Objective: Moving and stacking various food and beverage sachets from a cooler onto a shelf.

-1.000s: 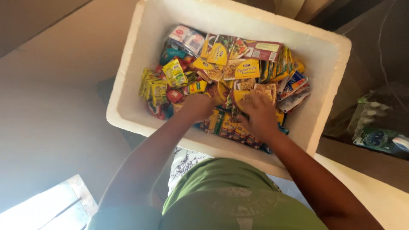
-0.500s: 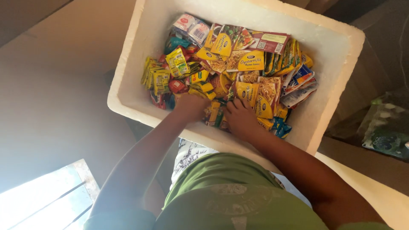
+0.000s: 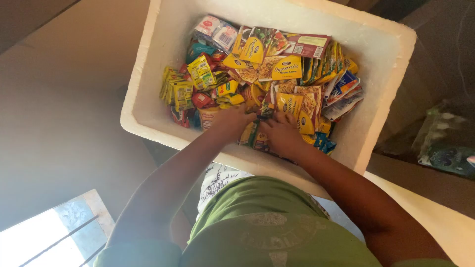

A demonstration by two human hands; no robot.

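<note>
A white foam box [image 3: 386, 99] is filled with several small food sachets [image 3: 277, 69], mostly yellow, with some red, blue and green ones. Both my hands are inside it, near the wall closest to me. My left hand [image 3: 231, 122] presses down among the packets by a red-and-white sachet [image 3: 208, 118], and its fingertips are buried. My right hand [image 3: 283, 137] lies beside it with fingers spread over a yellow packet [image 3: 292, 105]. The two hands almost touch. My green shirt [image 3: 267, 222] fills the bottom of the view.
A pale surface [image 3: 74, 64] lies left of the box. At the lower left sits a bright barred window [image 3: 44, 237]. To the right, a plastic bag with a blue-green item [image 3: 445, 148] rests on a brown ledge.
My right hand has pulled back from the middle of the packets toward the near wall. Both hands now sit close together. The view has shifted slightly.
</note>
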